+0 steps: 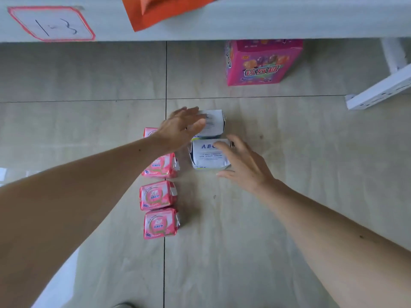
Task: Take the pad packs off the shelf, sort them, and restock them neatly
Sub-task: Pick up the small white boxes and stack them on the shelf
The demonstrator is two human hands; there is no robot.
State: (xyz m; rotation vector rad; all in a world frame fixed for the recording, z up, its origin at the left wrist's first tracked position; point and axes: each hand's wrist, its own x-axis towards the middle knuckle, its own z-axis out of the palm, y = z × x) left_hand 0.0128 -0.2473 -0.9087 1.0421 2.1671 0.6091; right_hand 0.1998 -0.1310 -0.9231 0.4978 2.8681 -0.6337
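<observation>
Several pink pad packs [157,195] lie in a column on the tiled floor; my left forearm hides part of the upper ones. To their right lie two white packs, one behind the other. My left hand [181,127] reaches over the far white pack [214,122], fingers straight, touching its left side. My right hand [241,162] rests with spread fingers on the right side of the near white pack [208,157], marked ABC.
A pale shelf edge [222,25] runs across the top, with a label reading 1-3 [52,24] and an orange sheet [164,10]. Under it stands a pink candy box [262,63]. A white shelf foot [378,90] lies at the right.
</observation>
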